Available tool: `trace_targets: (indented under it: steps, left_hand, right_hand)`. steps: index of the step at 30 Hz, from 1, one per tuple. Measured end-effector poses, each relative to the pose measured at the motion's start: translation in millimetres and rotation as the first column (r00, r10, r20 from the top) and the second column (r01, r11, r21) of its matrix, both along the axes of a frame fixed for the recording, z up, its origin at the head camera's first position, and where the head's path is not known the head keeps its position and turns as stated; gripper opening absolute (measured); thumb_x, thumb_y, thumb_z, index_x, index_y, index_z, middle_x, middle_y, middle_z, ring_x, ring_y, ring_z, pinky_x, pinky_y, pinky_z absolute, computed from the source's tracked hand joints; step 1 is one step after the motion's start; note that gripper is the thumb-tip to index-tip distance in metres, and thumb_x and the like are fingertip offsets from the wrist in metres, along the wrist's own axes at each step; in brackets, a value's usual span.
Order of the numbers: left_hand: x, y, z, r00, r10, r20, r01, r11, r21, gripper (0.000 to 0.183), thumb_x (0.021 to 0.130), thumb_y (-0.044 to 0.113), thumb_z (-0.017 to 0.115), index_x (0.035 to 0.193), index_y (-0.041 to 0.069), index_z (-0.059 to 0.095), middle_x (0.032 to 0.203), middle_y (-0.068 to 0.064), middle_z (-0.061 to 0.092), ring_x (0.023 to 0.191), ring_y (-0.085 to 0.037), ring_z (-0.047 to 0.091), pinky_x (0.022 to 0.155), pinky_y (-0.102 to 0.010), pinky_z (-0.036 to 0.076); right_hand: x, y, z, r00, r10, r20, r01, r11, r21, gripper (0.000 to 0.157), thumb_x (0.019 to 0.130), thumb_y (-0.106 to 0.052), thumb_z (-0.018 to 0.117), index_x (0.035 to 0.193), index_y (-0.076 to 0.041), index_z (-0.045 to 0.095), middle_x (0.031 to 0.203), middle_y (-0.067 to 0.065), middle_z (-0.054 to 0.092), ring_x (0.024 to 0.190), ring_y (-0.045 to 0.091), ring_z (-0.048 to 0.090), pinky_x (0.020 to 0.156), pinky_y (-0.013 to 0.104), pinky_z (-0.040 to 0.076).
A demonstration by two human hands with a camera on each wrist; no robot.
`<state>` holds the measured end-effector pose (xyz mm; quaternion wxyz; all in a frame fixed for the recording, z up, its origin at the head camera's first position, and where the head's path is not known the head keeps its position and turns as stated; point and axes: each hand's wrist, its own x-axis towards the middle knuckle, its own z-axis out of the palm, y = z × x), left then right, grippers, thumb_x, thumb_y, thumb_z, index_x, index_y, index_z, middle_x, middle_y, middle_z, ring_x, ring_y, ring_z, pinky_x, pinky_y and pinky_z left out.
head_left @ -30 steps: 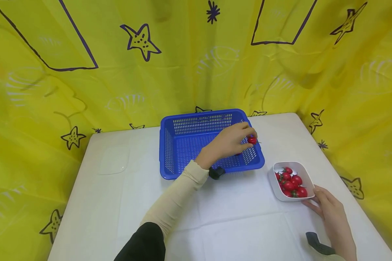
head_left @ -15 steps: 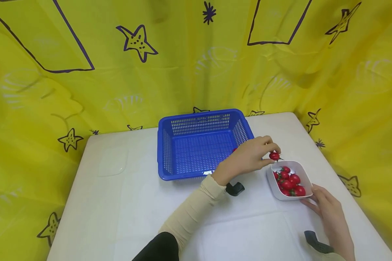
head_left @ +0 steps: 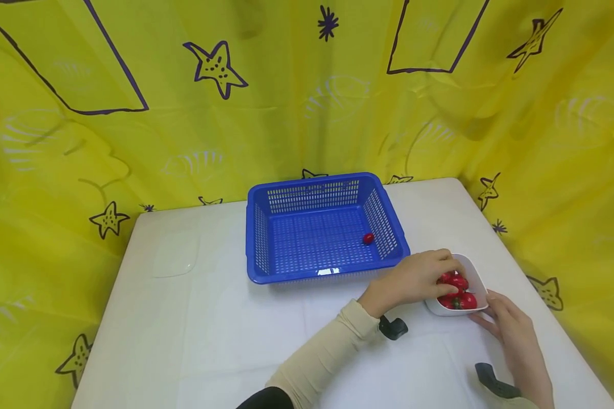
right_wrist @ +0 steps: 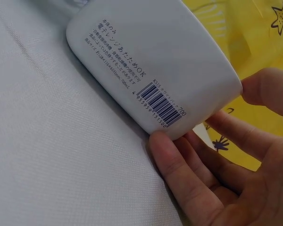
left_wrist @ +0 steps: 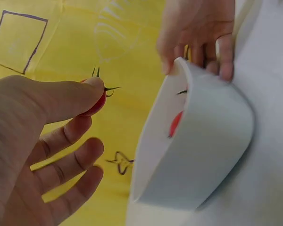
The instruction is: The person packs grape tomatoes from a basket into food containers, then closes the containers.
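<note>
Over the white plastic container (head_left: 473,274) is my left hand (head_left: 423,275), pinching a red cherry tomato (left_wrist: 95,106) with green sepals between thumb and finger. The left wrist view has this tomato just beside the container's rim. Several more cherry tomatoes (head_left: 468,301) lie inside, partly covered by the left hand in the head view. My right hand (head_left: 517,325) holds the container's near right corner, thumb at the rim and fingers against the lower wall. Printed text and a barcode (right_wrist: 158,104) show on the container's outside in the right wrist view.
Left of the container stands a blue plastic basket (head_left: 253,238) with slotted walls. One cherry tomato (head_left: 368,238) lies in its right side. A clear flat lid-like piece (head_left: 174,255) rests on the white table (head_left: 225,335) at left. Yellow curtains (head_left: 286,125) surround the table's back and sides.
From the basket's right side, my left hand has carried a cherry tomato rightward and toward me, over the white container. One tomato in the basket has come into sight. The right hand stays at the corner.
</note>
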<state>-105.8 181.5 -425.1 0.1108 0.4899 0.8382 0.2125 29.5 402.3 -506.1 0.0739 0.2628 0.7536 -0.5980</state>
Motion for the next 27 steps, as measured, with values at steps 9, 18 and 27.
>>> trace_targets:
  steps: [9,18,27]
  left_hand:
    - [22.1,22,-27.5,0.984,0.172,-0.042,-0.171,0.985,0.029,0.039,0.096,0.047,0.072,0.132,0.034,0.063,0.123,0.018,0.065,0.11,0.005,0.057,0.09,-0.013,0.044]
    - [30.9,35,-42.1,0.95,0.225,-0.217,-0.237,0.971,-0.029,0.028,0.096,0.054,0.069,0.117,0.036,0.064,0.111,0.021,0.065,0.104,0.003,0.055,0.082,-0.015,0.037]
    - [35.3,41,-52.3,0.905,0.237,-0.353,-0.265,0.964,-0.033,0.024,0.097,0.053,0.067,0.114,0.036,0.065,0.112,0.015,0.062,0.107,-0.002,0.053,0.081,-0.019,0.033]
  right_hand:
    - [-0.2,0,1.1,1.0,0.008,0.005,-0.008,1.0,0.004,0.078,0.108,-0.059,0.039,0.161,-0.004,0.03,0.142,-0.001,0.047,0.097,-0.02,0.057,0.081,0.014,0.059]
    - [0.7,0,1.0,1.0,-0.007,-0.018,0.006,1.0,-0.028,0.077,0.107,-0.058,0.043,0.161,-0.005,0.032,0.132,-0.013,0.05,0.096,-0.018,0.059,0.08,0.014,0.059]
    - [-0.2,-2,1.4,1.0,-0.009,-0.007,0.009,1.0,-0.019,0.081,0.106,-0.06,0.042,0.162,-0.003,0.029,0.148,0.01,0.042,0.095,-0.019,0.058,0.08,0.014,0.059]
